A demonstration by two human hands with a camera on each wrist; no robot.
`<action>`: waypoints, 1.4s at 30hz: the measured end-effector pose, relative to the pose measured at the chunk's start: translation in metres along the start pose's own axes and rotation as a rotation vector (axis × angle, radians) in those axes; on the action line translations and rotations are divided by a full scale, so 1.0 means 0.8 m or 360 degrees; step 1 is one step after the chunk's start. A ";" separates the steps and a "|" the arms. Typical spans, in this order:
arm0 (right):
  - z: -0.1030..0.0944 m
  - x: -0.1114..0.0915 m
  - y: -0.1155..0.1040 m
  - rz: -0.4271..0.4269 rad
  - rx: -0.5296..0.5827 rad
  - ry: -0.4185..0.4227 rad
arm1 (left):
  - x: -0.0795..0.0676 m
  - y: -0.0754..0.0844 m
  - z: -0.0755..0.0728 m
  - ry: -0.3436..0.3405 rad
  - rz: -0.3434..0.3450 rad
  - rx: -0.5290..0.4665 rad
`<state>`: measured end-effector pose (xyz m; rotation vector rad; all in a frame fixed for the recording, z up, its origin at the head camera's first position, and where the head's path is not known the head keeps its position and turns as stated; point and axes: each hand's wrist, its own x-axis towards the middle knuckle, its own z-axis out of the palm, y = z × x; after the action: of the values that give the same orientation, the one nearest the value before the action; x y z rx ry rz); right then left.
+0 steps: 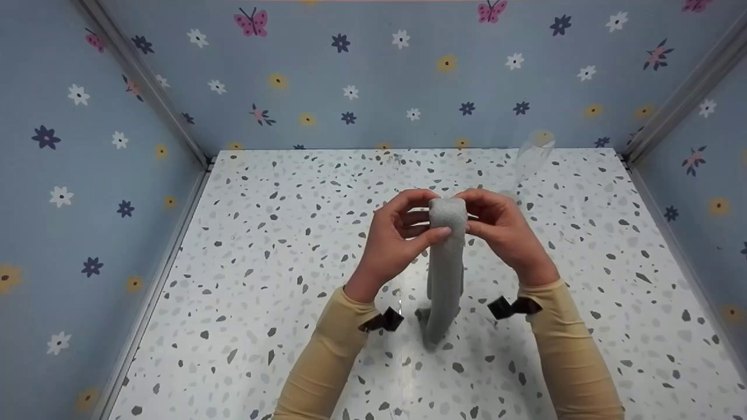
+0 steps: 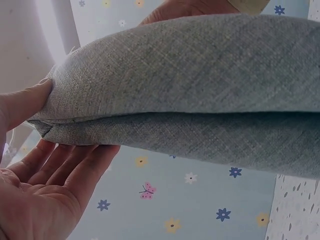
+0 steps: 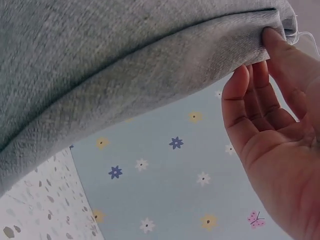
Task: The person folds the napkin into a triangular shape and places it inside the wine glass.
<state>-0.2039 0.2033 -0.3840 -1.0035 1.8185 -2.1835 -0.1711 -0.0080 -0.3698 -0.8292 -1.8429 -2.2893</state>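
A grey woven cloth [image 1: 446, 274], folded into a long narrow strip, is held up from the table, its lower end hanging toward the person. My left hand [image 1: 397, 233] pinches its upper end, thumb on the near face and fingers along the side. On the opposite side my right hand [image 1: 502, 230] pinches the same end between thumb and fingers. The left wrist view shows folded layers of the cloth [image 2: 190, 65] with a dark gap between them. In the right wrist view, loose white threads [image 3: 305, 37] stick out near the right thumb.
A clear see-through object [image 1: 534, 154], its kind hard to tell, stands at the back right near the wall. The speckled white table [image 1: 262, 326] is enclosed by blue flowered panels [image 1: 373, 76] at the back and both sides.
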 end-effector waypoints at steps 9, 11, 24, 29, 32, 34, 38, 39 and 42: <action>0.007 0.001 -0.006 0.0006 -0.0141 0.0111 | -0.001 0.025 0.006 -0.0032 0.0021 0.0011; 0.011 0.001 -0.009 0.0006 -0.0217 0.0159 | 0.000 0.025 0.006 -0.0022 0.0023 0.0019; 0.029 0.003 -0.014 -0.0216 -0.0696 0.0341 | 0.002 0.025 0.010 0.0058 0.0003 0.0097; 0.024 -0.002 -0.017 -0.0144 -0.0560 0.0252 | 0.001 0.025 0.009 0.0029 0.0039 0.0108; 0.022 -0.003 -0.018 -0.0092 -0.0486 0.0234 | 0.001 0.026 0.010 0.0011 0.0039 0.0102; 0.022 -0.002 -0.018 -0.0090 -0.0506 0.0242 | 0.001 0.027 0.011 0.0014 0.0039 0.0108; 0.024 0.002 -0.021 -0.0127 -0.0562 0.0284 | 0.002 0.029 0.013 0.0043 0.0023 0.0137; 0.025 0.003 -0.022 -0.0143 -0.0580 0.0292 | 0.003 0.026 0.013 0.0046 0.0021 0.0137; 0.028 0.005 -0.025 -0.0200 -0.0652 0.0313 | 0.006 0.014 0.012 0.0053 0.0033 0.0127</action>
<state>-0.1887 0.1878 -0.3629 -1.0250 2.4266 -2.0862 -0.1673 -0.0006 -0.3568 -0.7903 -1.8886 -2.1875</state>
